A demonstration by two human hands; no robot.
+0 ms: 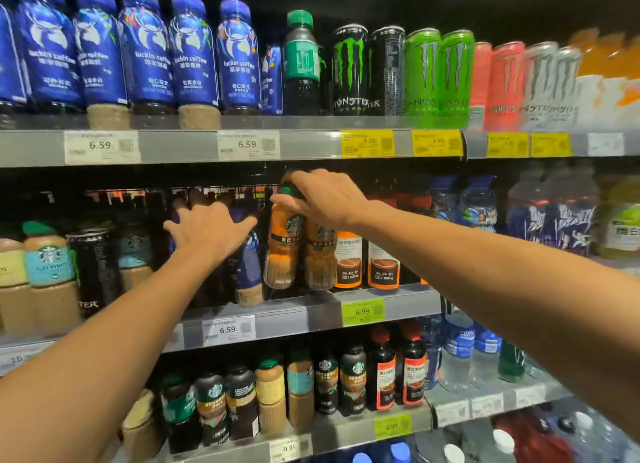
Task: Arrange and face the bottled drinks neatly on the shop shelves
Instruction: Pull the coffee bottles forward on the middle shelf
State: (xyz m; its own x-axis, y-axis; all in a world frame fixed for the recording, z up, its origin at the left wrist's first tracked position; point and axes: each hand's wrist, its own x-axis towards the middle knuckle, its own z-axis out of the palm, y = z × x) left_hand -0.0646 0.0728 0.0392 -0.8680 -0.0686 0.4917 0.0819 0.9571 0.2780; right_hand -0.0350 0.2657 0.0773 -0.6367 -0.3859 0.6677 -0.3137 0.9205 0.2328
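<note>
On the middle shelf (311, 315) my right hand (322, 197) grips the green cap of an orange-labelled Starbucks bottle (284, 244), which hangs a little above the shelf and tilts slightly. A second orange Starbucks bottle (320, 254) stands right beside it. My left hand (207, 230) reaches into the same shelf with fingers spread over the top of a blue Luckin coffee bottle (247, 268); the hand hides the bottle's cap, so I cannot tell whether it is gripped.
Blue Luckin coffee bottles (145, 50) and Monster cans (349, 71) fill the top shelf. Flat-white Starbucks bottles (50, 272) stand at the left, orange-white coffee bottles (382, 268) and water bottles (479, 206) at the right. More Starbucks bottles (351, 379) line the lower shelf.
</note>
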